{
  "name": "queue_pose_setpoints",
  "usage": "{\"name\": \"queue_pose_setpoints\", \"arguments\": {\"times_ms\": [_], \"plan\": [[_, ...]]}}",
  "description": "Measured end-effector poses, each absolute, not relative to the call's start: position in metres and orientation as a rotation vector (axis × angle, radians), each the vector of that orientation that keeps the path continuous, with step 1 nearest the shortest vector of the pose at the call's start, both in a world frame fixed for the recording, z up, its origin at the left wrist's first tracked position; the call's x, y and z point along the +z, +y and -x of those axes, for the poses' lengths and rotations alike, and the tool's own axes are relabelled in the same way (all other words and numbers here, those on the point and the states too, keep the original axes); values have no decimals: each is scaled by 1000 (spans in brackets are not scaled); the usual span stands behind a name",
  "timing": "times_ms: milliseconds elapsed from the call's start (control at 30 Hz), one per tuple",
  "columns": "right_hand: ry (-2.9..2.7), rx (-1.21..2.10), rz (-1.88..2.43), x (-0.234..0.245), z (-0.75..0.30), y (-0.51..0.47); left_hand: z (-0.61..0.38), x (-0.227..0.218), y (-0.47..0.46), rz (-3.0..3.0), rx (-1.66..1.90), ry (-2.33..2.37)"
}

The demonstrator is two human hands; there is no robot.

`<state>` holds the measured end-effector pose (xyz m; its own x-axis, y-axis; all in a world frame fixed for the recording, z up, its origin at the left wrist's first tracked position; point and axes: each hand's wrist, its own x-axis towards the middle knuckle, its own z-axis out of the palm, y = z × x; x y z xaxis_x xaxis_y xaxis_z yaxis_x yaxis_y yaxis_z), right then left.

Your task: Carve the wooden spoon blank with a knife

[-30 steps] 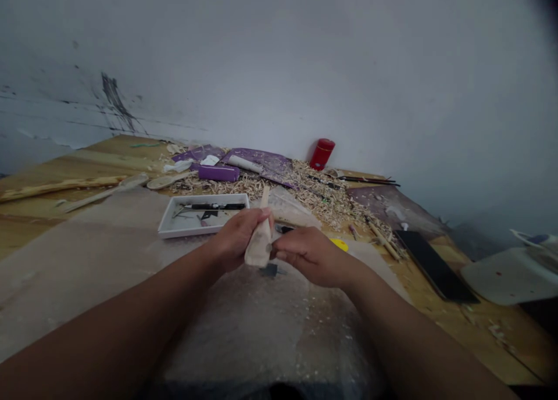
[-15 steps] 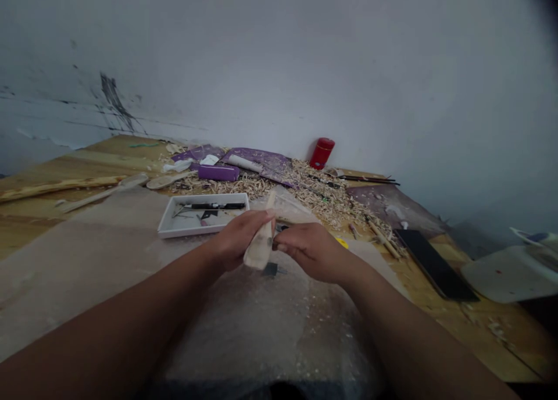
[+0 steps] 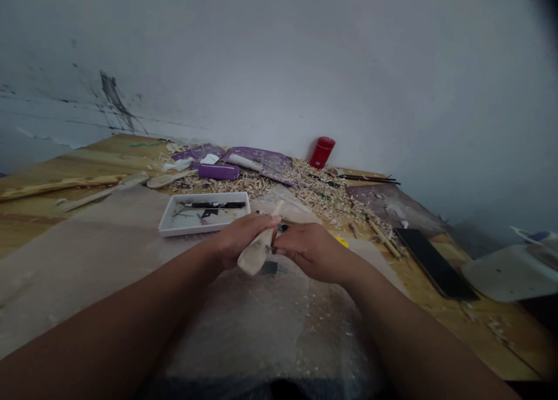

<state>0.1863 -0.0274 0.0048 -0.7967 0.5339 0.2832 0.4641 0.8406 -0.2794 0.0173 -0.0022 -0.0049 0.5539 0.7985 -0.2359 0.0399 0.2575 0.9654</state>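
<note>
Gripping a pale spoon blank point(image 3: 256, 250) between them, the left hand point(image 3: 240, 237) and right hand point(image 3: 311, 252) work close together above a crinkled plastic sheet point(image 3: 261, 336). The left fingers point(image 3: 257, 224) are closed around the blank's neck, while the right fingers point(image 3: 285, 250) are curled shut against it. A small dark tool point(image 3: 283, 228) shows just behind the right hand, mostly hidden, so I cannot tell whether it is a knife or how firmly it is held.

If it does have an edge, the main danger looks like a slip: hard pressure or a sudden release from the grain could drive it toward the left fingers, which sit very near. Fine dust on the wood could also let the blank twist in the grip, and a knock could send it against the white tray point(image 3: 187, 233) just beyond.

The blank is light, matte wood with a rounded bowl end angled down and toward the person's left, below the left hand. Its narrower handle rises up and away between the hands. The surface looks faceted and unfinished, and no hollow can be made out in the bowl from this angle.
</note>
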Motion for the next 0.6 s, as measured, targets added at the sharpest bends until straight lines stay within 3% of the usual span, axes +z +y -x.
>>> {"name": "queue_pose_setpoints", "arguments": {"times_ms": [600], "plan": [[-2666,305,744,2,-184,-29,-16,-7,0,-1115,565,817]]}}
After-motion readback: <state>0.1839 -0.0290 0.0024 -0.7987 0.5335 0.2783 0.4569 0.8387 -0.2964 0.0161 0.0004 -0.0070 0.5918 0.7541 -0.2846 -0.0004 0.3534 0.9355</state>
